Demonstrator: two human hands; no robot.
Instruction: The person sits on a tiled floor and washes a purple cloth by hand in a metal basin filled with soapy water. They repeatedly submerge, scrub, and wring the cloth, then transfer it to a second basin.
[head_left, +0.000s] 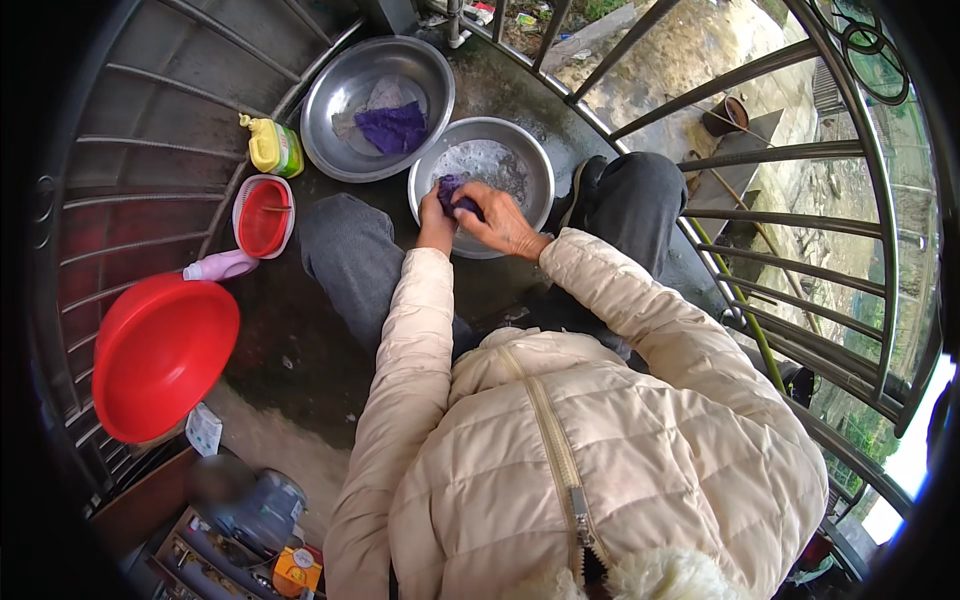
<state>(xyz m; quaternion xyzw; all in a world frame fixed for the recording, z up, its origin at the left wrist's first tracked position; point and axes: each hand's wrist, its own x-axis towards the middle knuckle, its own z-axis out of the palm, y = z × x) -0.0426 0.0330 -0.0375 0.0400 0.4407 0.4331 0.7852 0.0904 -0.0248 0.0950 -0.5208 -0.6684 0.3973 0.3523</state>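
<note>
Both of my hands meet over the near rim of a metal basin (544, 161) that holds sudsy, cloudy water. A bunched purple cloth (450, 187) is gripped between them. My left hand (435, 220) holds it from the left side. From the right, my right hand (495, 217) closes over it with bent fingers. Part of the cloth is hidden by the fingers. A larger metal basin (319, 105) stands just beyond to the left, with a spread purple cloth (394, 127) and a pale cloth (386, 94) in it.
Along the barred left side stand a yellow jug (274, 146), a red plastic basket-like container (264, 217), a lilac bottle (221, 266) and a large red basin (165, 356). A metal railing (780, 150) borders the right. A clear water-cooler bottle (266, 510) sits at lower left.
</note>
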